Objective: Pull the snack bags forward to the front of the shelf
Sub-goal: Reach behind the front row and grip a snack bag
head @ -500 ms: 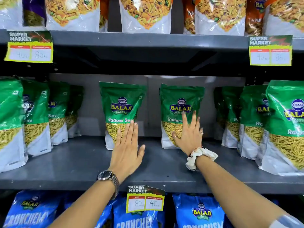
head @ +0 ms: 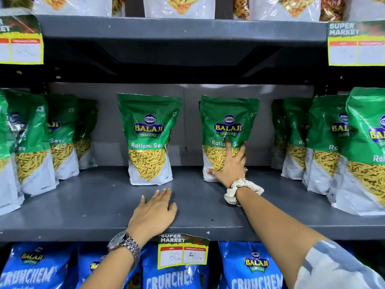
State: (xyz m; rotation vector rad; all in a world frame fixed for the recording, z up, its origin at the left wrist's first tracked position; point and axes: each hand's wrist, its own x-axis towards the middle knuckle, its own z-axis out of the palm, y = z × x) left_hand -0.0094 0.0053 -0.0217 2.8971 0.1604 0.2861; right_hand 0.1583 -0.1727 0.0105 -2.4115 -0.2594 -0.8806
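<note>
Two green Balaji Ratlami Sev snack bags stand upright at the back of the grey middle shelf (head: 62, 207). The left middle bag (head: 149, 130) stands alone, untouched. My left hand (head: 154, 211), with a watch at the wrist, lies flat on the shelf a little in front of that bag, fingers apart and holding nothing. My right hand (head: 230, 163) is spread over the lower front of the right middle bag (head: 228, 119), thumb at its bottom left corner and fingers reaching its right edge. A white scrunchie sits on that wrist.
Rows of the same green bags (head: 33, 142) run front to back at the left, and more green bags (head: 362, 151) at the right. Blue Crunchem bags (head: 250, 268) fill the shelf below, behind a price tag (head: 183, 250). The upper shelf (head: 179, 28) overhangs.
My left hand has drawn back from the left middle bag and now lies on the shelf. My right hand has settled onto the right middle bag. The view has come closer.
</note>
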